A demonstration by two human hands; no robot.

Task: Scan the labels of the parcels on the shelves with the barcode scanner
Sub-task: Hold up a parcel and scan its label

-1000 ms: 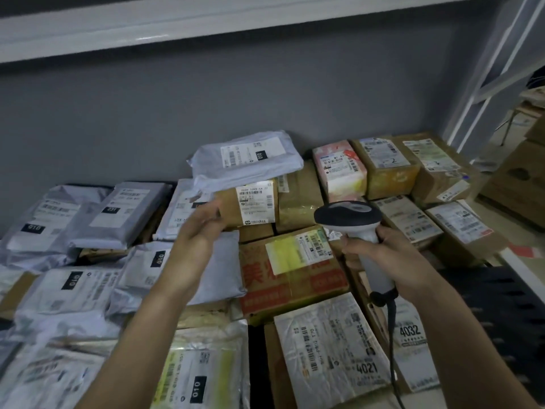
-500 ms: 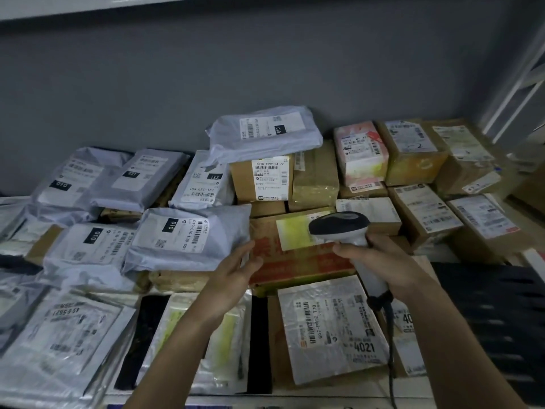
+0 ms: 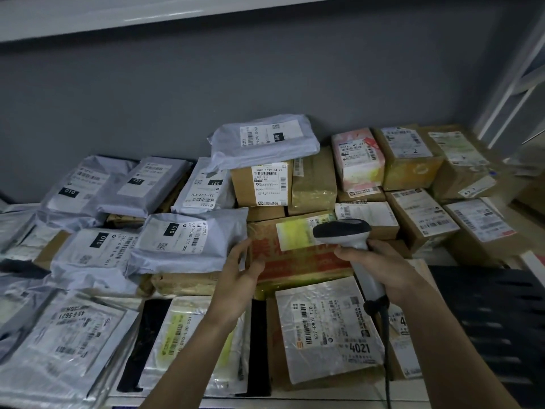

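Your R hand [image 3: 380,268] is wrapped round the barcode scanner [image 3: 349,236] handle, head aimed over the red-print box [image 3: 295,255], mid-shelf, toward its yellow-green label [image 3: 298,236]. L hand [image 3: 240,271], fingers straight, presses that box's left end, prob. to steady it for the read. Grey mailer [image 3: 188,240] lies just beside L fingers. Parcels packed edge to edge from the shelf's back wall to its front edge [image 3: 295,399]; little free room, so lift clear, don't slide. Cord [image 3: 387,349] hangs over front edge, may snag.
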